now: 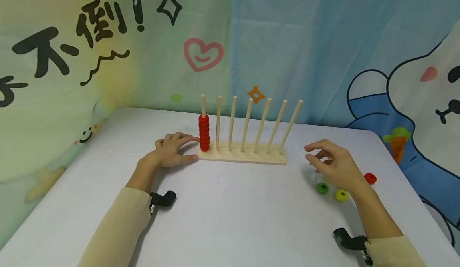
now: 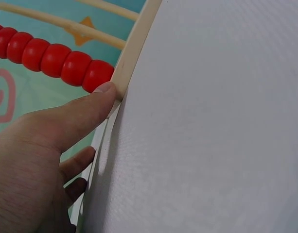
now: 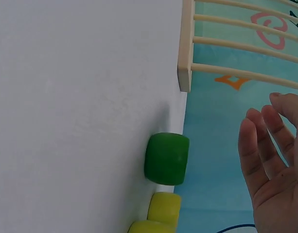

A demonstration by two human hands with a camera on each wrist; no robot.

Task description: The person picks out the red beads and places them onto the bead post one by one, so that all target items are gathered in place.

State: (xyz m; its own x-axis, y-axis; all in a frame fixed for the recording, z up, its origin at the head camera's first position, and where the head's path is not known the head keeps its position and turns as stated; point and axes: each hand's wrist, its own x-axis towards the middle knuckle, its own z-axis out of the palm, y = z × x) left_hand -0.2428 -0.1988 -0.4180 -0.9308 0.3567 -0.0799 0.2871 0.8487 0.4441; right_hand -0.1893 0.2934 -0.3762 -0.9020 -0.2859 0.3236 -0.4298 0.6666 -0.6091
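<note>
A wooden peg stand with several upright pegs stands at the middle of the table. Red beads are stacked on its leftmost peg. My left hand holds the stand's left end, index finger at the back corner and thumb at the front one. Right of the stand, my right hand hovers with bent, parted fingers and nothing between them. Under and beside it lie a green bead, a yellow bead and a red bead; other beads are partly hidden by the hand.
The white table reaches back to a printed cloth backdrop. Black wrist cameras sit on both forearms. Except for the leftmost, the stand's pegs are bare.
</note>
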